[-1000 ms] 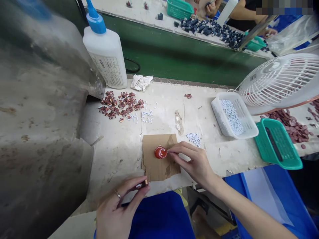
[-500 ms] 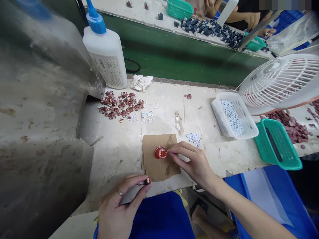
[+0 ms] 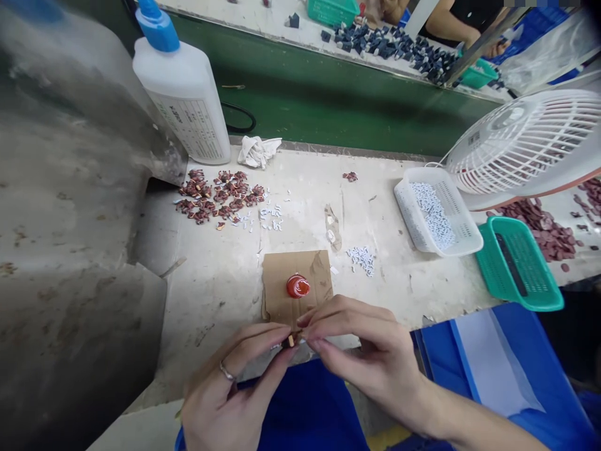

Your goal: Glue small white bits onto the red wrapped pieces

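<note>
My left hand point(image 3: 237, 382) pinches a small dark brown figurine point(image 3: 290, 341) with a tan patch, between thumb and forefinger, close to the table's front edge. My right hand point(image 3: 370, 344) is closed in a pinch, its fingertips meeting the figurine; whatever they hold is too small and covered to make out. Just beyond the hands, a small pot of red liquid point(image 3: 297, 286) stands on a piece of brown cardboard point(image 3: 275, 269). Similar brown figurines point(image 3: 220, 194) lie in a group at the left, beside scattered tiny white pieces point(image 3: 271, 218). More tiny white-and-blue pieces point(image 3: 361, 260) form a pile right of the cardboard.
A white bottle with blue cap point(image 3: 183, 106) and a crumpled tissue point(image 3: 258, 151) stand back left. At right are a white basket point(image 3: 462, 235) of tiny pieces, a green basket point(image 3: 535, 275) and a fan point(image 3: 526, 144). Metal sheeting point(image 3: 75, 219) borders the left. Co-workers' arms show beyond.
My right hand has left the red pot and come down and left to the figurine in my left hand. The camera view has shifted slightly.
</note>
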`<state>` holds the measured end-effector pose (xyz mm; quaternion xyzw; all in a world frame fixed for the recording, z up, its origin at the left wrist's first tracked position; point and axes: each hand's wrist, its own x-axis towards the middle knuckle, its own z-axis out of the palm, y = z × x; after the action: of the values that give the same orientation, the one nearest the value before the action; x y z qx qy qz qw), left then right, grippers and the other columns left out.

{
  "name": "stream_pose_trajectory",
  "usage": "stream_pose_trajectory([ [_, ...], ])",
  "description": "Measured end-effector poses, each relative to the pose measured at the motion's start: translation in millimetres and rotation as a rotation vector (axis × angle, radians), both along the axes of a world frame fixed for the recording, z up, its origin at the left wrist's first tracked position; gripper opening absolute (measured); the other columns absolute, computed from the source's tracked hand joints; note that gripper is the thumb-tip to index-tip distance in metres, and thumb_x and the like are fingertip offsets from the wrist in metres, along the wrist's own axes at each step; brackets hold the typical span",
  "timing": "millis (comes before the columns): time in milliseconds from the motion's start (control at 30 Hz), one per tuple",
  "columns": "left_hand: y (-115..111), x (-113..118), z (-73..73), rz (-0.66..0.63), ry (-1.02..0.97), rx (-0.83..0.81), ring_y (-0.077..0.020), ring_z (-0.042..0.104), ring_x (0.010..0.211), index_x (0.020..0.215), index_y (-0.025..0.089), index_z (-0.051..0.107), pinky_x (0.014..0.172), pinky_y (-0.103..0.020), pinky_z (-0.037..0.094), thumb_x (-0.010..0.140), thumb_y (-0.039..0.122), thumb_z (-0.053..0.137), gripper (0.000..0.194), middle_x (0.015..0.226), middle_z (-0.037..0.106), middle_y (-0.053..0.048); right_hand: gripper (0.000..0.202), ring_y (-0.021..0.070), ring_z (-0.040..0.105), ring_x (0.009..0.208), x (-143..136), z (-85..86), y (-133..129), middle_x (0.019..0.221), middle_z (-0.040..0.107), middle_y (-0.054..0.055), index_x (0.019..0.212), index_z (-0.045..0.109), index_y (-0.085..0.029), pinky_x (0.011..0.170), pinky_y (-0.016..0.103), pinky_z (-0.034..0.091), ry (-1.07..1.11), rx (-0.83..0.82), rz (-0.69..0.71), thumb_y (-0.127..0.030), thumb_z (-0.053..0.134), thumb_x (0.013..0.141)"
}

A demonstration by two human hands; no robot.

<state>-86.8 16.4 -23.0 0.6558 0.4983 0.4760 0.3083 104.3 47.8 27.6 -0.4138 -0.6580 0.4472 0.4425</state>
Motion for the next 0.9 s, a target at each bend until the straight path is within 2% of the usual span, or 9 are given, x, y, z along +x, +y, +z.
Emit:
stream_pose_trajectory([
  [233,-1.2,0.4,2.2,0.000,-0.008,0.005,-0.0084,0.071,0.097,0.110,0.024,0.066,0.090,-0.022,0.062,0.085,0.004,0.070,0.032,0.106,0.072,0.005,0.017,0.0178,0.074,0.083,-0.6,-4.5,-0.6,0.091,0.076,0.006,0.102,0.078,-0.020,0.072,0.030,0.062,-0.007,-0.050,0.000,-0.009,0.069,0.094],
  [467,-1.9,0.4,0.3,0.002,0.019,0.026,-0.0053,0.070,0.097,0.112,0.024,0.066,0.092,-0.018,0.060,0.085,0.005,0.071,0.033,0.107,0.072,0.007,0.017,0.0181,0.073,0.086,2.2,-2.9,-0.4,0.093,0.075,0.005,0.106,0.077,-0.022,0.076,0.031,0.063,-0.044,-0.080,0.041,-0.011,0.069,0.096],
  [600,-3.5,0.3,1.7,0.017,0.036,0.038,-0.0058,0.070,0.096,0.112,0.023,0.066,0.091,-0.019,0.061,0.084,0.004,0.072,0.034,0.108,0.071,0.007,0.016,0.0175,0.073,0.085,3.5,-0.9,0.2,0.095,0.075,0.006,0.106,0.076,-0.019,0.074,0.029,0.062,-0.084,-0.056,0.071,-0.010,0.068,0.096],
  [667,-3.4,1.1,3.0,0.035,0.063,0.059,-0.0044,0.069,0.095,0.112,0.023,0.066,0.093,-0.017,0.059,0.084,0.006,0.073,0.034,0.107,0.071,0.007,0.018,0.0177,0.073,0.086,3.8,0.0,-1.6,0.098,0.075,0.008,0.110,0.075,-0.016,0.074,0.029,0.063,-0.142,0.008,0.087,-0.008,0.065,0.097],
  [767,-2.5,2.0,5.1,0.064,0.077,0.092,-0.0024,0.068,0.093,0.111,0.023,0.067,0.094,-0.014,0.056,0.083,0.005,0.074,0.034,0.106,0.072,0.008,0.021,0.0184,0.074,0.092,4.0,0.4,-5.3,0.105,0.074,0.013,0.118,0.071,-0.011,0.078,0.027,0.065,-0.292,0.192,0.111,-0.006,0.060,0.100],
  [900,-4.0,2.6,5.2,0.071,0.005,0.080,-0.0065,0.071,0.092,0.108,0.022,0.071,0.089,-0.017,0.060,0.080,0.005,0.077,0.034,0.104,0.073,0.006,0.021,0.0173,0.074,0.102,5.0,1.2,-6.2,0.105,0.075,0.016,0.117,0.069,-0.005,0.089,0.024,0.064,-0.405,0.438,0.115,-0.006,0.053,0.104],
])
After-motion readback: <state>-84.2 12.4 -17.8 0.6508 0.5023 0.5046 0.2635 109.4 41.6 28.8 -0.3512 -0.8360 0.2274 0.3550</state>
